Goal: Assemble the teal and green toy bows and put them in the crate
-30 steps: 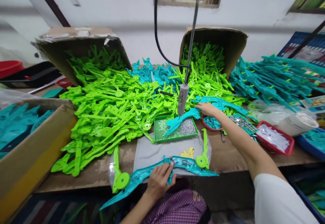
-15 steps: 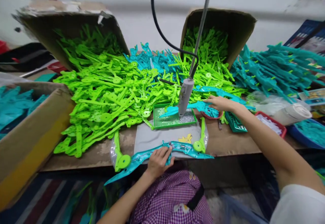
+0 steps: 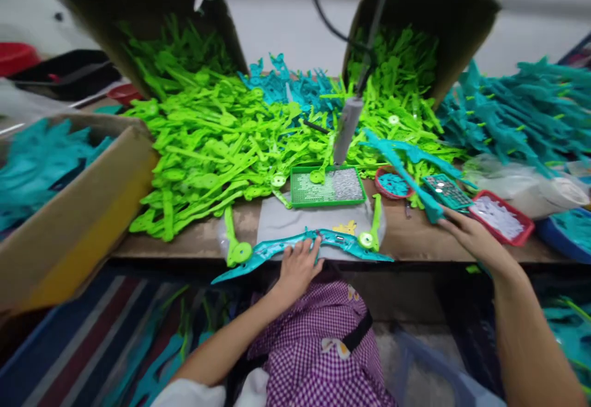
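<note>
My left hand (image 3: 298, 265) is closed round the middle of a blue bow-shaped plastic shell (image 3: 263, 250), lying at the bench's front edge with its inner side up. Lime-green arms with round discs (image 3: 241, 252) sit at both its ends. Out to the right, my right hand (image 3: 475, 241) grips the near end of another long blue plastic shell (image 3: 406, 176), which slants away over the bench; its fingers are partly hidden. An electric screwdriver (image 3: 348, 130) hangs over a green tray (image 3: 300, 202) of small screws.
Lime-green arms (image 3: 207, 136) are heaped across the back, spilling from two cardboard boxes (image 3: 466, 19). Blue shells (image 3: 508, 117) are piled at the right. A red bowl (image 3: 378, 188), a teal tray (image 3: 447, 191) and a red tray of white pieces (image 3: 503, 217) stand near my right hand.
My right hand has swung right and nearer with the long blue shell, off the screw tray. My left hand stays on the bow-shaped shell. The view has tilted down.
</note>
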A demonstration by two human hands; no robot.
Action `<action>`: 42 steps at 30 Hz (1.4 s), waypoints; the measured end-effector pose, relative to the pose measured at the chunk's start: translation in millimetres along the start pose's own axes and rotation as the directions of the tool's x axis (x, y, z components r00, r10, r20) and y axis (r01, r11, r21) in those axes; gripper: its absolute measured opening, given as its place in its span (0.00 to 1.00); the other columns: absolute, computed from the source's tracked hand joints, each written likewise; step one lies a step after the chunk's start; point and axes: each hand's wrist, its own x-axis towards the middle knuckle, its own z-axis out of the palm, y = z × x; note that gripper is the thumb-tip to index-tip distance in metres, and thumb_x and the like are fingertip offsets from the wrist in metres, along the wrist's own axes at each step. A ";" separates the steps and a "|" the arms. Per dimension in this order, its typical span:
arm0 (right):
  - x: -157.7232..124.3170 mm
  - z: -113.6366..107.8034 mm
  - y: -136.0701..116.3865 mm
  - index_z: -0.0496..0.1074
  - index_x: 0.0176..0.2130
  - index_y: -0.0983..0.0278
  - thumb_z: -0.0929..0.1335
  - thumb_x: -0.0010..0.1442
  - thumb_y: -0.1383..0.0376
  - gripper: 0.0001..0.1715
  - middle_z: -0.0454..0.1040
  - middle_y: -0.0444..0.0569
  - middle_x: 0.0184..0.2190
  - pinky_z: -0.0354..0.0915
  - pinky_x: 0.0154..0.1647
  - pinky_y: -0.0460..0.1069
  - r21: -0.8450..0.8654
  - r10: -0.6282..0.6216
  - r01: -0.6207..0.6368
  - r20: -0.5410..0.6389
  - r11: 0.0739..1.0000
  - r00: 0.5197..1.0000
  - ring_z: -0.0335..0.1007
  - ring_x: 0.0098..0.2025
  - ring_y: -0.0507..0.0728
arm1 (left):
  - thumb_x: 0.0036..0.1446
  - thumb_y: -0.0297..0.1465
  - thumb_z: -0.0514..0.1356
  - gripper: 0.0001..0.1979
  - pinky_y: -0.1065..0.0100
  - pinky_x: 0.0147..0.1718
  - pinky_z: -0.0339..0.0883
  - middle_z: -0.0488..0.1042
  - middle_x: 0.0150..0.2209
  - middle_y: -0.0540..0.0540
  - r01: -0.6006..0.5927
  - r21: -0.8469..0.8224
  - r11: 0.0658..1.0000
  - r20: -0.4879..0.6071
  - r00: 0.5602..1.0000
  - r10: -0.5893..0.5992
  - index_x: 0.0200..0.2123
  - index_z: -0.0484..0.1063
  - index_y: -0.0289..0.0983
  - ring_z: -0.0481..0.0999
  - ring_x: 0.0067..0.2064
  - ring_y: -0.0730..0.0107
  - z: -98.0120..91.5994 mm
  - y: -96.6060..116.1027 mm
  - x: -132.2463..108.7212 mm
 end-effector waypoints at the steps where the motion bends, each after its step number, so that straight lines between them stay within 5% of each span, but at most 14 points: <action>1: -19.4 5.5 3.5 0.66 0.59 0.59 0.62 0.59 0.48 0.34 0.69 0.54 0.57 0.56 0.62 0.60 0.054 0.067 -0.063 -0.070 0.997 0.995 0.63 0.60 0.67 | 0.61 0.36 0.57 0.24 0.57 0.45 0.60 0.74 0.45 0.41 0.028 0.010 1.000 0.055 0.998 -0.029 0.59 0.63 0.39 0.70 0.46 0.57 -3.6 5.4 -0.5; 4: -65.0 22.1 8.7 0.68 0.55 0.55 0.65 0.57 0.51 0.28 0.72 0.54 0.53 0.58 0.62 0.57 0.186 0.115 -0.094 -0.106 0.978 0.988 0.66 0.58 0.65 | 0.63 0.35 0.53 0.22 0.59 0.42 0.61 0.72 0.43 0.41 0.097 0.000 0.995 0.151 0.984 -0.096 0.59 0.63 0.37 0.68 0.46 0.58 -8.1 15.2 1.2; 6: -77.5 33.5 1.2 0.70 0.53 0.52 0.66 0.57 0.53 0.24 0.73 0.53 0.52 0.60 0.61 0.57 0.212 0.034 -0.019 -0.068 0.977 0.997 0.67 0.57 0.65 | 0.64 0.35 0.51 0.22 0.59 0.41 0.61 0.71 0.44 0.40 0.131 -0.013 0.991 0.169 0.977 -0.127 0.60 0.62 0.36 0.68 0.46 0.57 -7.6 16.4 1.7; 10: -58.9 60.1 -41.2 0.65 0.58 0.53 0.63 0.62 0.57 0.25 0.67 0.51 0.58 0.59 0.62 0.58 0.192 -0.301 0.293 0.013 0.937 0.953 0.63 0.60 0.62 | 0.65 0.36 0.49 0.23 0.58 0.42 0.61 0.70 0.46 0.38 0.118 -0.035 0.992 0.168 0.980 -0.110 0.61 0.60 0.36 0.66 0.47 0.55 -5.3 14.3 -2.4; 13: -31.0 80.5 -76.0 0.62 0.61 0.55 0.60 0.64 0.58 0.26 0.67 0.52 0.58 0.62 0.59 0.58 0.100 -0.437 0.429 0.084 0.898 0.896 0.64 0.60 0.62 | 0.65 0.38 0.49 0.23 0.58 0.43 0.61 0.69 0.46 0.39 0.125 -0.046 0.991 0.146 0.982 -0.117 0.62 0.59 0.38 0.66 0.47 0.55 -4.2 14.2 -6.7; 19: 3.1 104.5 -108.3 0.61 0.62 0.57 0.58 0.66 0.56 0.27 0.67 0.53 0.58 0.64 0.56 0.60 -0.093 -0.510 0.535 0.205 0.840 0.835 0.66 0.58 0.64 | 0.65 0.36 0.48 0.24 0.59 0.42 0.59 0.69 0.45 0.39 0.105 -0.029 0.994 0.126 0.987 -0.101 0.62 0.57 0.36 0.66 0.46 0.57 -5.1 15.1 -8.0; 24: 16.2 101.0 -106.6 0.62 0.62 0.59 0.58 0.66 0.56 0.27 0.67 0.53 0.58 0.64 0.56 0.60 -0.094 -0.489 0.511 0.188 0.854 0.852 0.65 0.58 0.64 | 0.66 0.37 0.47 0.23 0.58 0.45 0.57 0.68 0.45 0.39 0.004 -0.040 0.999 0.124 0.992 0.001 0.60 0.59 0.33 0.64 0.48 0.56 -7.9 7.5 -3.9; 29: 10.4 105.7 -118.1 0.63 0.61 0.57 0.59 0.66 0.55 0.27 0.69 0.52 0.57 0.66 0.54 0.58 -0.087 -0.501 0.518 0.161 0.851 0.851 0.66 0.58 0.63 | 0.66 0.33 0.46 0.23 0.59 0.42 0.59 0.68 0.44 0.38 0.033 -0.031 0.999 0.144 0.989 -0.028 0.62 0.56 0.30 0.65 0.46 0.58 -6.7 13.2 -3.3; 36: 10.9 136.6 -148.7 0.63 0.61 0.56 0.58 0.66 0.57 0.26 0.70 0.53 0.56 0.68 0.50 0.60 -0.117 -0.658 0.725 0.343 0.678 0.671 0.70 0.53 0.65 | 0.64 0.27 0.49 0.13 0.58 0.41 0.60 0.72 0.43 0.37 0.018 -0.101 0.995 0.166 0.986 -0.001 0.42 0.73 0.33 0.67 0.47 0.55 0.6 19.7 -5.1; 42: 10.7 147.4 -162.6 0.63 0.61 0.57 0.57 0.66 0.58 0.26 0.69 0.56 0.56 0.67 0.45 0.58 -0.201 -0.687 0.774 0.365 0.601 0.628 0.70 0.52 0.66 | 0.64 0.26 0.48 0.14 0.58 0.45 0.61 0.72 0.47 0.36 0.048 -0.080 0.996 0.145 0.989 -0.036 0.46 0.72 0.32 0.67 0.50 0.55 6.2 20.7 -8.4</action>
